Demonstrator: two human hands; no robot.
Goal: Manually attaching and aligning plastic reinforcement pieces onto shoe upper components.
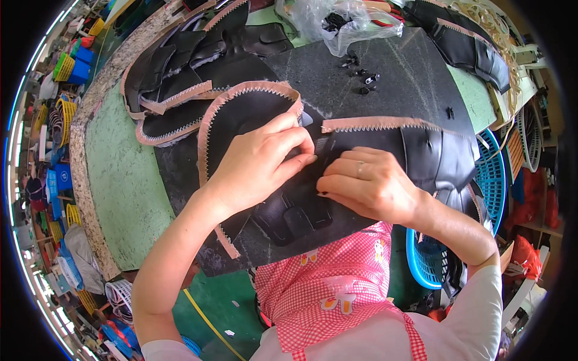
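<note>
My left hand [265, 150] is closed, thumb and fingers pinched at the edge of a black leather piece [244, 108] with a tan, zigzag-stitched border. Across a small gap, my right hand [367, 183] has its fingers curled down on a second black leather section [373, 141], which has a tan strip along its far edge. Whether the two sections are joined under my hands I cannot tell. Something small and pale shows beside my left fingertips. A dark board [403, 78] lies beneath the leather. Small black fittings [368, 78] are scattered on its far part.
More tan-edged leather pieces [168, 69] are heaped at the far left, others [469, 51] at the far right. A clear plastic bag [343, 24] lies at the back. Blue baskets [428, 265] stand by the table's right side. The green tabletop [120, 174] has a speckled rim.
</note>
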